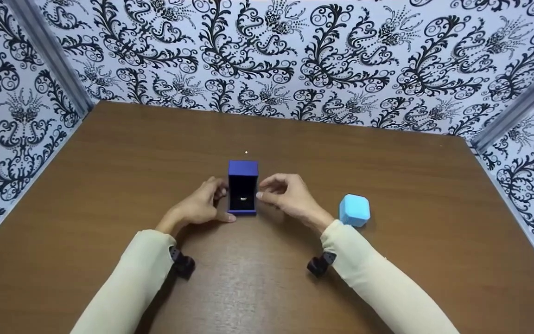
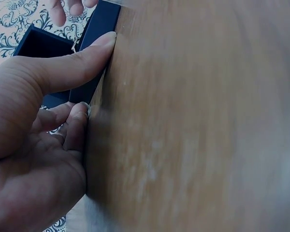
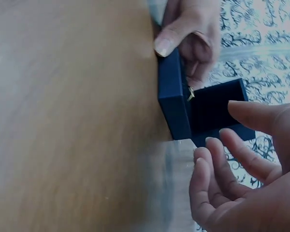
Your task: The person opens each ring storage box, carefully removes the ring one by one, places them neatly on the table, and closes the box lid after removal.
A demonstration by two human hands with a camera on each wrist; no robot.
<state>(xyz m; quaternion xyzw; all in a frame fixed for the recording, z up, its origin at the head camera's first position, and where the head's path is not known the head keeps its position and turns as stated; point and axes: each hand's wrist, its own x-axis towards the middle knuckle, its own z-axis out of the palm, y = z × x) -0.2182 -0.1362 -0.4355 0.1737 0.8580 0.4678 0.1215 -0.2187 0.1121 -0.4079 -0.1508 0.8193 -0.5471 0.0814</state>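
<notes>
A blue ring box (image 1: 243,168) stands on the table with its lid raised and its dark inside facing me. A gold-coloured ring (image 1: 243,198) sits in the box's base; the right wrist view also shows the ring (image 3: 191,93). My left hand (image 1: 197,204) holds the box at its left side, the thumb on the front corner of the base and the other fingers along the side. Just right of the box is my right hand (image 1: 292,197), fingers loosely bent and holding nothing. In the right wrist view, its fingertips (image 3: 225,133) are close to the lid; contact is unclear.
A light-blue rounded cube (image 1: 354,210) lies on the brown wooden table (image 1: 155,139), beside my right wrist. Walls with a black-and-white floral pattern (image 1: 267,55) border the table at the back and sides. A tiny bright speck (image 1: 246,152) shows behind the box.
</notes>
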